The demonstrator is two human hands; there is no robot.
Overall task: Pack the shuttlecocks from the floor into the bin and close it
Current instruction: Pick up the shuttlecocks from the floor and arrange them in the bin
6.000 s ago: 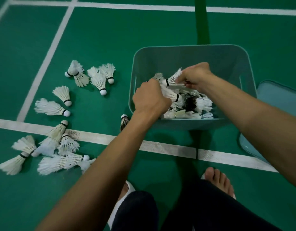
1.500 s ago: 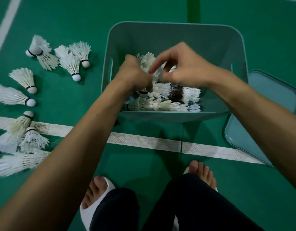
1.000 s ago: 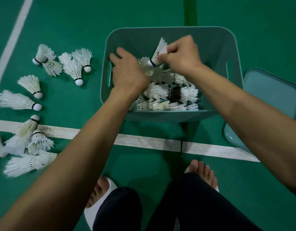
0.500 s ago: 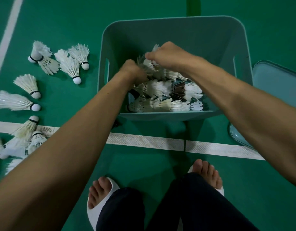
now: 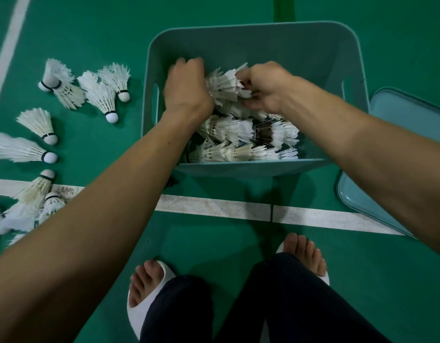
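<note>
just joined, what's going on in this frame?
A person reaches into a teal bin with both hands. The right hand pinches a shuttlecock cluster by its feathers; the left hand sits against its other side, fingers blurred. Packed shuttlecocks lie in rows below. Several loose shuttlecocks lie on the green floor to the left, and the lid lies right of the bin, so packing is unfinished.

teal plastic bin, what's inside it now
White feather shuttlecocks lie in rows; the left hand and right hand hold a bunch above them. The pile hides the floor of the bin.
</note>
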